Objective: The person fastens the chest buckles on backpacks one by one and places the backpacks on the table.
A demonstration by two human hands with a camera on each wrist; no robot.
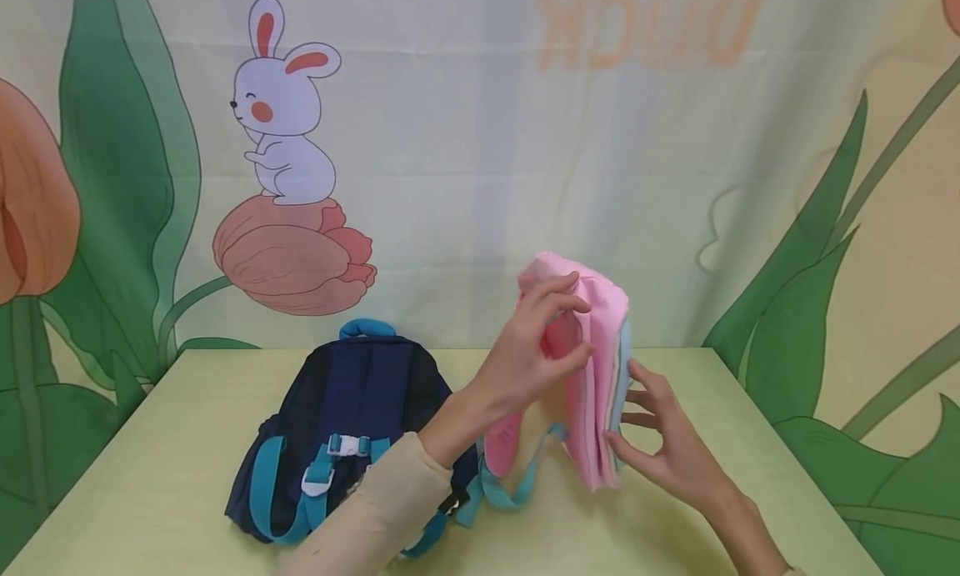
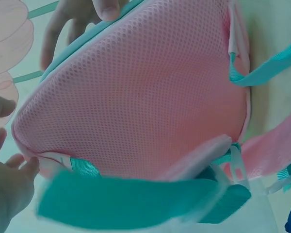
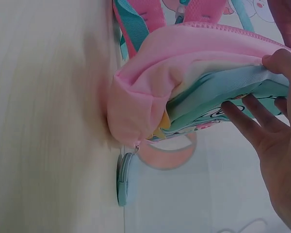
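Observation:
A small pink backpack [image 1: 600, 309] stands upright, turned side-on, its base right at the table in the right wrist view. It has a pale blue front panel [image 3: 199, 107], a pink mesh back [image 2: 136, 92] and teal straps [image 2: 131, 201]. Near its top, my left hand [image 1: 528, 347] has thumb and fingers spread apart, fingertips right at the upper corner. My right hand [image 1: 663, 434] holds the front side edge, thumb on the side and fingers against the front panel. From the zipper near the base dangles a teal pull [image 3: 124, 179].
To the left, a navy backpack [image 1: 367, 393] with teal straps lies on the pale green table [image 1: 675, 526], partly behind my left forearm. One loose teal strap [image 1: 517, 493] trails between the bags. Behind the table hangs a printed curtain [image 1: 450, 142] with a rabbit and tulips.

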